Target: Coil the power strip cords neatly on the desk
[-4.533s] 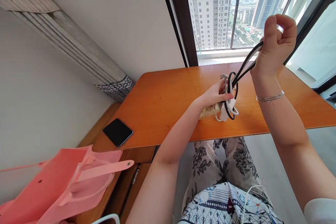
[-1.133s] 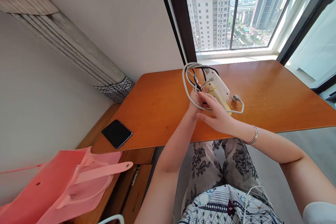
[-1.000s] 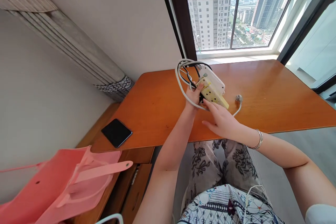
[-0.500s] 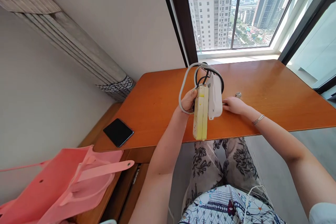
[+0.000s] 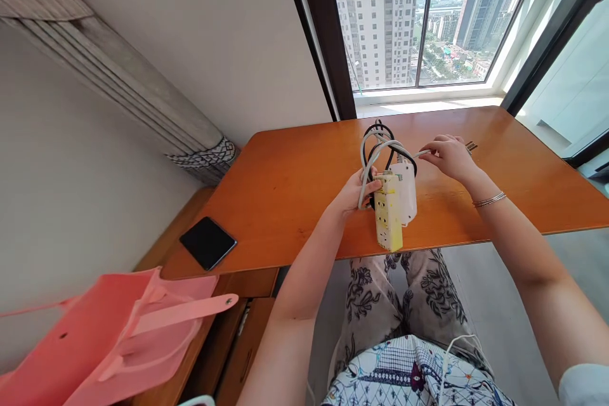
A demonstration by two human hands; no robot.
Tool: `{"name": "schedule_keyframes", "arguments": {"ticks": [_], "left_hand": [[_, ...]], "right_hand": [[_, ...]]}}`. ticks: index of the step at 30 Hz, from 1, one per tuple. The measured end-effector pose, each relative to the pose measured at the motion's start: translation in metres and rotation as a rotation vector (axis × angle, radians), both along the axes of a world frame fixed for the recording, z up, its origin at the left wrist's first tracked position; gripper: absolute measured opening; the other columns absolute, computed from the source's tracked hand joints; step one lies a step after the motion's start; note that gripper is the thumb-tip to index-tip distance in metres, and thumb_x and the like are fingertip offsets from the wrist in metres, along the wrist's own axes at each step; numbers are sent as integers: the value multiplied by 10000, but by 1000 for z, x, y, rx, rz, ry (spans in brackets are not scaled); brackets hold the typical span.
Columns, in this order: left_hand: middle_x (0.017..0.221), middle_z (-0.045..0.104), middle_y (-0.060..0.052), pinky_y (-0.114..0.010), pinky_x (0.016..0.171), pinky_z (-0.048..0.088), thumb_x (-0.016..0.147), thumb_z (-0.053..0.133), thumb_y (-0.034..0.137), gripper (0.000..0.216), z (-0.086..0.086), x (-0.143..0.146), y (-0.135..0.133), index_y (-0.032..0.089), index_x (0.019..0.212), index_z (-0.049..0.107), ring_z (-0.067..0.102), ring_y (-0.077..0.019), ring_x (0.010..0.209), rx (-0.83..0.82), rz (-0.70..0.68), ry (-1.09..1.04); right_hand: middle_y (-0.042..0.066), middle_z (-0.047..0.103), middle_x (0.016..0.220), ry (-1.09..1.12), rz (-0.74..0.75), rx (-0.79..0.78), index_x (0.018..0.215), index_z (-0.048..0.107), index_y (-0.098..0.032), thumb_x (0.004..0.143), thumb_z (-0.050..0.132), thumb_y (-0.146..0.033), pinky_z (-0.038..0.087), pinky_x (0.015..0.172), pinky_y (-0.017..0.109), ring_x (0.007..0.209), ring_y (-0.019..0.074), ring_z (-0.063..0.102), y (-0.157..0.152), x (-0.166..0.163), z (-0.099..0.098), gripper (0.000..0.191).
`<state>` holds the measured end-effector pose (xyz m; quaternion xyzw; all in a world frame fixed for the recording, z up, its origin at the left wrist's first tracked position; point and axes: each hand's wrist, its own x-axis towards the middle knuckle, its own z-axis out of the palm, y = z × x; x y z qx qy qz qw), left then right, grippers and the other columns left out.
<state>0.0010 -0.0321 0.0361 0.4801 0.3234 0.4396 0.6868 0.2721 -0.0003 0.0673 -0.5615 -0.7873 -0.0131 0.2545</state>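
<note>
Head view: hands [image 5: 354,193] [image 5: 451,157] hold cord [image 5: 422,153] and strip [image 5: 389,212] (near desk edge [image 5: 457,243]), phone [image 5: 208,243] apart.

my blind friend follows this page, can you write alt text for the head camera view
A person's left hand grips a yellowed power strip and looped cords at a wooden table, a white plastic block alongside; the right hand pinches a pale cord. A dark phone lies on the table's left side near a pink bag, with a window beyond.

The yellow strip [image 5: 389,216] in my grip looks like matt plastic, the white strip [image 5: 408,193] smooth plastic; the cables [image 5: 366,176] are smooth-sheathed, the desk [image 5: 295,184] glossy wood, my bracelet [image 5: 489,200] shiny metal.
</note>
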Motion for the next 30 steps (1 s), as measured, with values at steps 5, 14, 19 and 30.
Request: {"name": "schedule_keyframes", "arguments": {"ticks": [5, 14, 19, 30], "left_hand": [[653, 578, 61, -235, 593, 411, 388, 1009, 477, 698, -7, 16, -3, 188, 782, 511, 554, -97, 606, -92, -9, 67], [687, 627, 51, -246, 628, 450, 340, 1024, 377, 698, -18, 25, -1, 187, 780, 517, 576, -104, 630, -95, 87, 71], [605, 552, 74, -231, 531, 361, 374, 1013, 428, 679, -22, 27, 4, 193, 753, 500, 490, -74, 535, -113, 71, 102], [558, 468, 103, -202, 432, 236, 400, 991, 516, 699, -40, 21, 8, 208, 770, 484, 364, -38, 451, -122, 39, 155]], "right_hand": [[105, 666, 1054, 95, 42, 281, 888, 740, -276, 954, 636, -373, 306, 945, 486, 1118, 323, 478, -3, -18, 7, 157], [167, 739, 951, -12, -157, 114, 1131, 724, -188, 1006, 492, -435, 415, 806, 404, 935, 311, 651, -8, -31, -2, 361], [131, 731, 1260, 424, -65, 183, 1252, 684, -231, 999, 392, -282, 515, 959, 431, 1204, 297, 657, -4, -45, -19, 390], [94, 763, 1128, 810, 281, 34, 1238, 571, -251, 966, 528, -479, 565, 900, 405, 944, 210, 717, 1, -72, -38, 357]]}}
